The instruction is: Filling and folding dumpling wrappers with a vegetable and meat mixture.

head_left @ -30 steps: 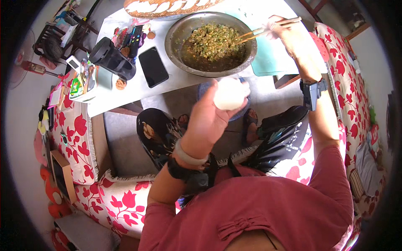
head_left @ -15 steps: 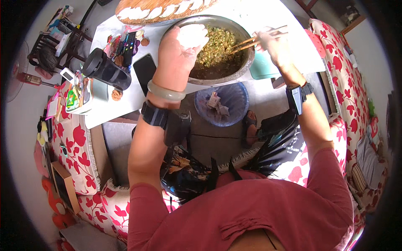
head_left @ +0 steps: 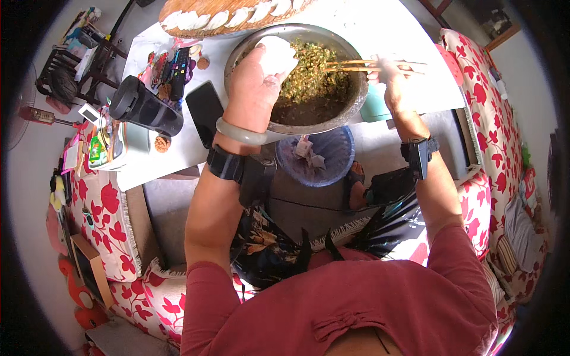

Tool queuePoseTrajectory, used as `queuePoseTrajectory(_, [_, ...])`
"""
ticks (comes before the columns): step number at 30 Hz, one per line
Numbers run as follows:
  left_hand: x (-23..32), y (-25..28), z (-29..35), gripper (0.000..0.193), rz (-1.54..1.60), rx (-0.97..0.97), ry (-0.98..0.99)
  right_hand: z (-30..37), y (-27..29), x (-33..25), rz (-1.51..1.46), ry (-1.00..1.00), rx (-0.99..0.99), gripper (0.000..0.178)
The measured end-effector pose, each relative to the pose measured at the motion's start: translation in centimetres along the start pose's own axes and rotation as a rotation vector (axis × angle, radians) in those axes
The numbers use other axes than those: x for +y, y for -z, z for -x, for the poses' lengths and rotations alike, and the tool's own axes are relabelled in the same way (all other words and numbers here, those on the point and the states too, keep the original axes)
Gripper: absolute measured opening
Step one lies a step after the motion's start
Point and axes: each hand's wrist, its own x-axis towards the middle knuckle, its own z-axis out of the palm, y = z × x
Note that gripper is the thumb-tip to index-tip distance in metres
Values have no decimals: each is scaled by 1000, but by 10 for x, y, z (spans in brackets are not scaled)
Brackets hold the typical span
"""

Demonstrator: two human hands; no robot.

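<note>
Over the left side of a wide metal bowl (head_left: 354, 110), my left hand (head_left: 254, 89) is cupped around a round white dumpling wrapper (head_left: 276, 54), which strong sunlight nearly bleaches out. Chopped green and brown filling (head_left: 314, 74) is heaped in the bowl. My right hand (head_left: 387, 74), just beyond the bowl's right rim, grips a pair of wooden chopsticks (head_left: 347, 66). They lie almost level, with their tips at the filling. Several white folded dumplings (head_left: 237, 16) stand in a row on a wooden board (head_left: 205, 7) behind the bowl.
Left of the bowl lie a black phone (head_left: 205, 113), a dark tumbler (head_left: 145, 107) on its side, a remote control (head_left: 180, 72) and walnuts (head_left: 161, 144). A turquoise container (head_left: 375, 105) sits under my right hand. Below the table edge stands a blue lined bin (head_left: 332, 160).
My right hand has shifted slightly right and down, and the chopsticks have swung from a slant to nearly level. My left hand still holds the wrapper over the bowl.
</note>
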Motion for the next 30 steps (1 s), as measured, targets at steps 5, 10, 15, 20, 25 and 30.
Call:
queuePoseTrajectory(5, [-8, 11, -6, 30, 52, 47, 29, 0, -1, 14, -155, 0, 74, 21])
queuePoseTrajectory(10, [-7, 9, -6, 31, 78, 50, 84, 0, -5, 6, -261, -6, 126, 21])
queuePoseTrajectory(15, [-14, 13, -13, 32, 86, 52, 34, -6, -4, 4, -254, 44, 156, 22])
queuePoseTrajectory(20, [-16, 20, -23, 40, 170, -38, 132, -8, -5, -3, -143, 178, 80, 20])
queuePoseTrajectory(25, [-15, 23, -26, 47, 163, -95, 166, -9, -14, -23, -31, 227, -2, 19])
queuePoseTrajectory(30, [-17, 14, -19, 48, 100, -36, 162, -7, -19, -27, 85, 234, -57, 19])
